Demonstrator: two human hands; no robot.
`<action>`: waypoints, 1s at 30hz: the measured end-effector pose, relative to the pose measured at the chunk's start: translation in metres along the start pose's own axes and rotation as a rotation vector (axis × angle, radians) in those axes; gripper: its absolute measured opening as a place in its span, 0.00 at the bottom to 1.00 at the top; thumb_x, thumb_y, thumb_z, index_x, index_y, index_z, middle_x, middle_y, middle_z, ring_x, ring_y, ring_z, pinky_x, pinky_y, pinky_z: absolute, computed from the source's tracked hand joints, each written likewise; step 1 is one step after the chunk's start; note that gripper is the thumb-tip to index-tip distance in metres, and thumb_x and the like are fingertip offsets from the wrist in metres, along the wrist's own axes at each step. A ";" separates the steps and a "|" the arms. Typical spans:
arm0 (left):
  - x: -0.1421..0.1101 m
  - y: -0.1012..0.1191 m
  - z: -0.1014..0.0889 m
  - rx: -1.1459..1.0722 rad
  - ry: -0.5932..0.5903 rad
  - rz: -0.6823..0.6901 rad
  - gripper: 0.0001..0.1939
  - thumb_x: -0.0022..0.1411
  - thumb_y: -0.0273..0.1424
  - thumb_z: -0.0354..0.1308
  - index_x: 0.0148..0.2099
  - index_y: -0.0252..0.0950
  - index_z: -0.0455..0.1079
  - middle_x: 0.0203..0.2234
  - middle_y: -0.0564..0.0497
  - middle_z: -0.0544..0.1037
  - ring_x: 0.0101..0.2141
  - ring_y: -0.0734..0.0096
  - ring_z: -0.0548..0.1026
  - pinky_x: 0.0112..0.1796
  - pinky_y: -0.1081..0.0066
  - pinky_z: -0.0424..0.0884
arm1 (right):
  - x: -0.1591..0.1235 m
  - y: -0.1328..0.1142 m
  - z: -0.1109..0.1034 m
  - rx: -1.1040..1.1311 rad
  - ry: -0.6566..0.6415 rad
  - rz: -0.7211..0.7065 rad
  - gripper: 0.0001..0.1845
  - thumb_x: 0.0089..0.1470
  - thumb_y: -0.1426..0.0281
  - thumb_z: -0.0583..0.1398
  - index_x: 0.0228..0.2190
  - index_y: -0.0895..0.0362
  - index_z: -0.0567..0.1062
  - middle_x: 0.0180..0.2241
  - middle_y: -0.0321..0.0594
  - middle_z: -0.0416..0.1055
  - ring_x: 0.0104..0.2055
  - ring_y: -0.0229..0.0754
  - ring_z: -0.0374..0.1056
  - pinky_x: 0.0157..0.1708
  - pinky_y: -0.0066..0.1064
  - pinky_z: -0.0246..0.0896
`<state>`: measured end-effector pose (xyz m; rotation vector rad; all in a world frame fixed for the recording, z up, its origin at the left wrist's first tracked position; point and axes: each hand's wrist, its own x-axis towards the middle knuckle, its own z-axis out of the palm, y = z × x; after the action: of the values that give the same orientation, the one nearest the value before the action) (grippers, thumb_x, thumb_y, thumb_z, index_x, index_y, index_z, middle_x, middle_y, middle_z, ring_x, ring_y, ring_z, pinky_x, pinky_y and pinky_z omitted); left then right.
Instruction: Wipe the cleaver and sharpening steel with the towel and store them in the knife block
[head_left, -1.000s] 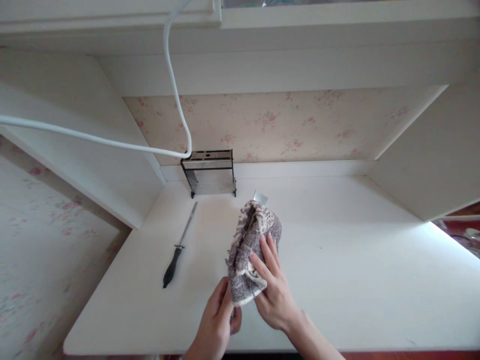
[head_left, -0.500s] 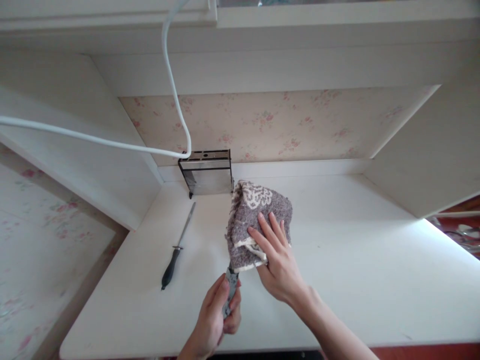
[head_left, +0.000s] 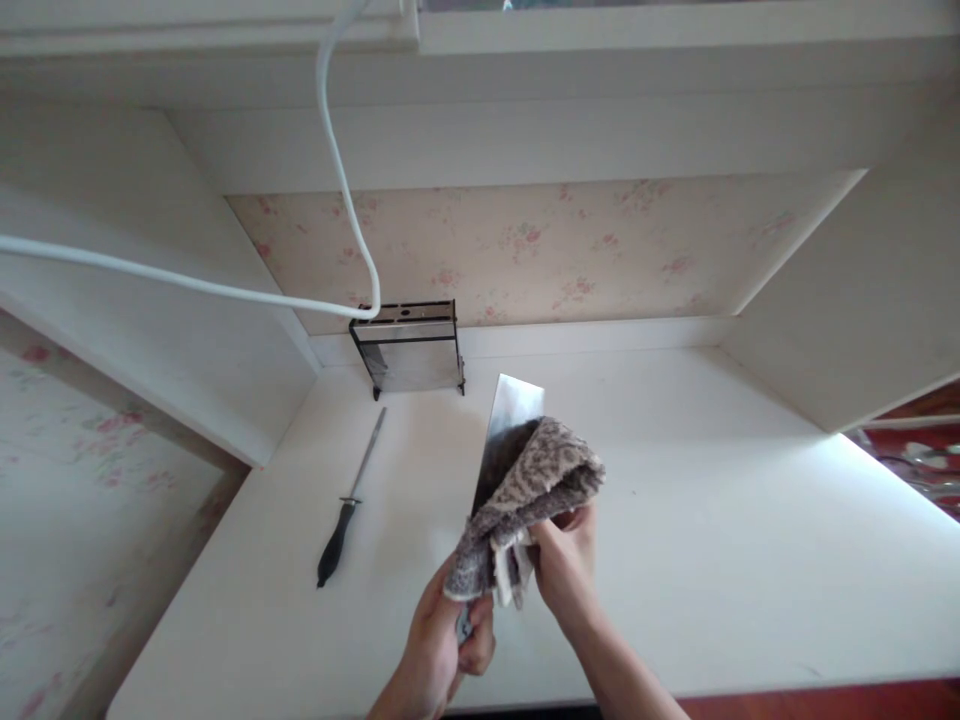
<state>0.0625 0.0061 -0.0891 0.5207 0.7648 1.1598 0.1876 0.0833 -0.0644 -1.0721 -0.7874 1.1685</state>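
Observation:
My left hand (head_left: 442, 640) is wrapped round the grey patterned handle of a cleaver (head_left: 517, 400), whose broad shiny blade points away from me above the counter. My right hand (head_left: 566, 555) grips a brown-and-white towel (head_left: 544, 470), which is folded over the lower part of the blade and hangs near the handle. Part of the blade and the right fingertips are hidden by the cloth. To the left, a honing steel (head_left: 349, 510) with a black handle lies on the white counter (head_left: 712, 560).
A metal knife stand (head_left: 412, 355) is against the back wall. A white cable (head_left: 225, 285) loops in front of the view at upper left. White panels flank the counter on both sides. Utensils (head_left: 926, 460) show at the far right.
My right hand has drawn the towel down toward the handle, baring the blade's far end. Its fingers went from lying flat on the cloth to gripping it. My left hand keeps the handle.

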 end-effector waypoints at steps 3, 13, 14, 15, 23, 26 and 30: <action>-0.002 0.002 0.000 -0.021 -0.004 -0.019 0.24 0.59 0.53 0.54 0.29 0.37 0.59 0.13 0.63 0.53 0.10 0.87 0.43 0.13 0.81 0.44 | 0.006 -0.012 -0.002 0.179 -0.062 0.199 0.26 0.37 0.70 0.69 0.41 0.55 0.72 0.34 0.35 0.73 0.33 0.38 0.69 0.35 0.28 0.68; 0.000 0.004 -0.010 -0.005 0.025 -0.207 0.29 0.51 0.58 0.58 0.25 0.36 0.55 0.12 0.63 0.52 0.11 0.88 0.44 0.14 0.81 0.41 | 0.007 -0.026 -0.011 0.275 -0.198 0.596 0.21 0.32 0.74 0.70 0.34 0.61 0.76 0.30 0.39 0.77 0.33 0.43 0.74 0.36 0.33 0.71; 0.000 0.003 -0.011 -0.002 0.022 -0.226 0.30 0.50 0.58 0.58 0.24 0.36 0.54 0.11 0.63 0.52 0.11 0.89 0.45 0.14 0.81 0.41 | 0.007 -0.024 -0.010 0.250 -0.179 0.601 0.22 0.32 0.75 0.70 0.35 0.62 0.76 0.30 0.40 0.77 0.34 0.45 0.74 0.39 0.35 0.71; 0.000 0.003 -0.012 0.002 0.018 -0.238 0.31 0.50 0.59 0.58 0.23 0.36 0.53 0.11 0.63 0.52 0.11 0.89 0.45 0.14 0.81 0.41 | 0.007 -0.022 -0.009 0.230 -0.156 0.605 0.23 0.32 0.75 0.70 0.36 0.62 0.76 0.31 0.41 0.77 0.36 0.46 0.74 0.40 0.36 0.71; -0.001 0.001 -0.016 -0.019 -0.023 -0.210 0.29 0.55 0.58 0.53 0.27 0.36 0.56 0.14 0.63 0.53 0.11 0.88 0.42 0.13 0.80 0.40 | 0.018 -0.017 -0.010 0.222 -0.083 0.558 0.24 0.36 0.73 0.69 0.40 0.62 0.77 0.38 0.44 0.78 0.39 0.48 0.75 0.41 0.38 0.71; -0.002 0.003 -0.014 -0.035 -0.047 -0.190 0.26 0.57 0.56 0.54 0.33 0.36 0.61 0.16 0.63 0.56 0.11 0.89 0.42 0.12 0.81 0.40 | 0.025 -0.021 -0.010 0.214 -0.072 0.529 0.25 0.35 0.73 0.69 0.41 0.62 0.77 0.38 0.44 0.78 0.37 0.48 0.75 0.40 0.39 0.71; -0.004 0.009 -0.014 -0.028 -0.047 -0.193 0.26 0.57 0.55 0.55 0.37 0.35 0.64 0.18 0.63 0.56 0.11 0.90 0.43 0.13 0.81 0.42 | 0.032 -0.025 -0.010 0.218 -0.082 0.523 0.27 0.34 0.73 0.70 0.42 0.60 0.77 0.38 0.43 0.78 0.36 0.48 0.75 0.39 0.39 0.71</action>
<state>0.0453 0.0045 -0.0910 0.4399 0.7403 0.9750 0.2125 0.1110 -0.0449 -1.0818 -0.4330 1.7060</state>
